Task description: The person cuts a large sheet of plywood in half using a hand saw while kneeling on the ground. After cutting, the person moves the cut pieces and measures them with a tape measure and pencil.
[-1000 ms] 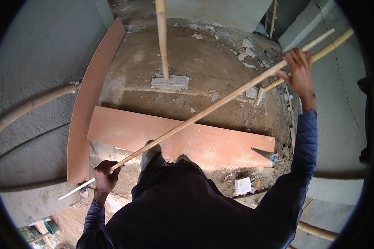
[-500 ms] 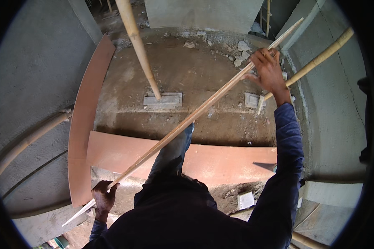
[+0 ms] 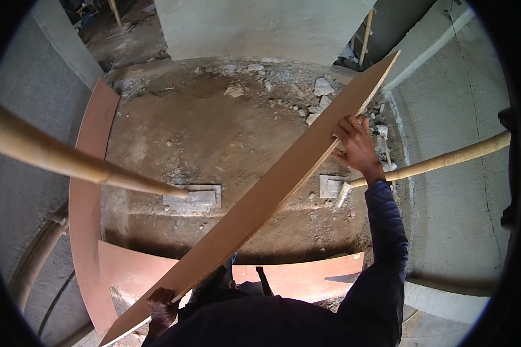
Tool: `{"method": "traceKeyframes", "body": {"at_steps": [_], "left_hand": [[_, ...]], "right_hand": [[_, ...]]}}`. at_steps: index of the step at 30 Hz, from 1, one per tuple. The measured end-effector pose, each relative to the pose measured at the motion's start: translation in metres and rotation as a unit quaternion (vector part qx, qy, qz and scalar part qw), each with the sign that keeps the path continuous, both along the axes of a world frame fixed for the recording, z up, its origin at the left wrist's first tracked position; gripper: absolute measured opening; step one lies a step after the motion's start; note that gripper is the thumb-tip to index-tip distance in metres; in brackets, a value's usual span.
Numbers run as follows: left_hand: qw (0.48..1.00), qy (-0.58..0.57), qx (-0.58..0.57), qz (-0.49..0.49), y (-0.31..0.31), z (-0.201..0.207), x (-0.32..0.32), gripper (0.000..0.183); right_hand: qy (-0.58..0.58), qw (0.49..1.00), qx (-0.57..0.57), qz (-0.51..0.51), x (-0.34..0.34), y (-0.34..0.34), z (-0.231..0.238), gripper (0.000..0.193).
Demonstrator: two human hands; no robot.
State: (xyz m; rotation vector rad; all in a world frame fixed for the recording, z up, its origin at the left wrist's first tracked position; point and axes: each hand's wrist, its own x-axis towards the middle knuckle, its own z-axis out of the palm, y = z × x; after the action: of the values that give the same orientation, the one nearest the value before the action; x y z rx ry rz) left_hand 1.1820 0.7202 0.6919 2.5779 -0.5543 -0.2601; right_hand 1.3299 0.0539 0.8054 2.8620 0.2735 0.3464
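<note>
A long, narrow plywood strip slants across the view from lower left to upper right, its reddish-brown face showing. My left hand grips it near its lower end, fingers closed over the edge. Toward its upper end my right hand clasps the other edge, the fingers curled onto the face. Under the strip, a second plywood board lies crosswise in front of my body. Another plywood strip runs lengthwise along the left side.
A thick bamboo pole reaches in from the left to a small block. Another bamboo pole slopes along the right wall to a second block. Broken rubble lies at the back. A dark pointed blade rests on the crosswise board.
The strip has turned from edge-on to show its broad face. Both hands have moved lower in view with it, still gripping. The view has shifted, and the left bamboo pole appears nearer.
</note>
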Motion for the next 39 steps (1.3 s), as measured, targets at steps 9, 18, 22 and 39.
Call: {"method": "traceKeyframes", "body": {"at_steps": [9, 18, 22, 39], "left_hand": [[0.999, 0.018, -0.044, 0.021, -0.102, 0.013, 0.088, 0.020], [0.999, 0.027, -0.033, -0.032, -0.245, -0.014, 0.137, 0.030], [1.000, 0.019, 0.004, -0.010, -0.349, -0.021, 0.178, 0.026], [0.995, -0.039, -0.095, 0.002, -0.741, 0.002, 0.408, 0.030]], "right_hand": [[0.206, 0.967, 0.116, 0.094, 0.060, 0.011, 0.012, 0.080], [0.228, 0.934, 0.147, 0.230, 0.100, -0.096, -0.113, 0.032], [0.179, 0.930, 0.202, 0.249, 0.147, -0.196, -0.139, 0.027], [0.142, 0.965, 0.125, 0.184, 0.375, -0.537, 0.028, 0.031]]}}
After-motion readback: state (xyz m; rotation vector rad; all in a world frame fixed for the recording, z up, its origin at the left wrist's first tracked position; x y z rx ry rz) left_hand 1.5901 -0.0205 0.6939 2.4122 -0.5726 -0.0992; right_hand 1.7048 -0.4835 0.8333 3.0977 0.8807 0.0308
